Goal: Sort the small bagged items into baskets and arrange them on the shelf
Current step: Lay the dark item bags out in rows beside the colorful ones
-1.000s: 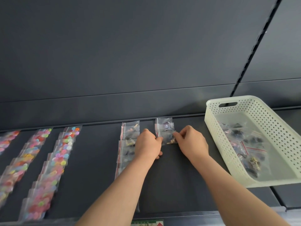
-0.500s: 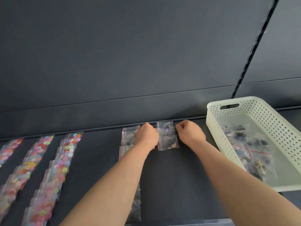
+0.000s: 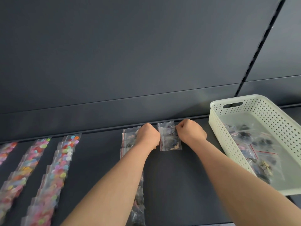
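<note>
A short stack of clear zip bags with small dark items (image 3: 169,137) lies at the back of the dark shelf (image 3: 179,185). My left hand (image 3: 149,136) pinches its left edge with curled fingers. My right hand (image 3: 190,133) pinches its right edge the same way. A longer row of similar bags (image 3: 130,137) runs towards me under my left forearm. A cream perforated basket (image 3: 216,128) stands tilted at the right, holding several more bags of dark items (image 3: 254,144).
Three rows of bags with colourful round pieces (image 3: 53,173) fill the shelf's left part. The shelf's dark back panel (image 3: 130,62) rises right behind the bags. A slotted upright (image 3: 260,46) runs down behind the basket.
Both hands have slid the short stack of bags away from me, up to the shelf's back edge. The hands still hold its two sides.
</note>
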{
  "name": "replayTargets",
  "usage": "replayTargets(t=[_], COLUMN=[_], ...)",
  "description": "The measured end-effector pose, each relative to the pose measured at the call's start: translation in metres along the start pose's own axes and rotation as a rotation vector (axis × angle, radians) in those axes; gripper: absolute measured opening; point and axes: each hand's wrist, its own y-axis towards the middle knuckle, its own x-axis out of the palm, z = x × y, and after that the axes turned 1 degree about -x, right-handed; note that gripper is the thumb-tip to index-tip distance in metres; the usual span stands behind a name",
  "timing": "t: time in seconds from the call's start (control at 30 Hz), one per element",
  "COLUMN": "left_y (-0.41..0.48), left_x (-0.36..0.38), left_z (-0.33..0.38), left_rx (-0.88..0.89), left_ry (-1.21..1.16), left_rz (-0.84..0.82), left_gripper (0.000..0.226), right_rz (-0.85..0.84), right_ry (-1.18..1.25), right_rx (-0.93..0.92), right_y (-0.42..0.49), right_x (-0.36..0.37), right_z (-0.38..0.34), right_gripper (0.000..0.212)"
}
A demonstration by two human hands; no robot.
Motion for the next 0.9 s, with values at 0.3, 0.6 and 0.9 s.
replayTargets(t=[0.3,0.6,0.9], left_y=[0.005,-0.005,-0.048], left_x=[0.002,-0.006,-0.005], left_z=[0.007,0.008,-0.012], left_rx=[0.043,0.110,0.384], left_ry=[0.165,0.202,0.379], left_rz=[0.000,0.073,0.046], left_gripper=[0.022,0.034,0.013], right_rz=[0.015,-0.026,-0.004], right_ry=[0.005,0.059,0.066], right_rx=[0.004,-0.011,-0.124], right_y=[-0.001,0.002,-0.051], right_x=[0.003,0.002,-0.005], right_z=[-0.001,0.002,0.028], right_gripper=[0.033,0.025,0.026])
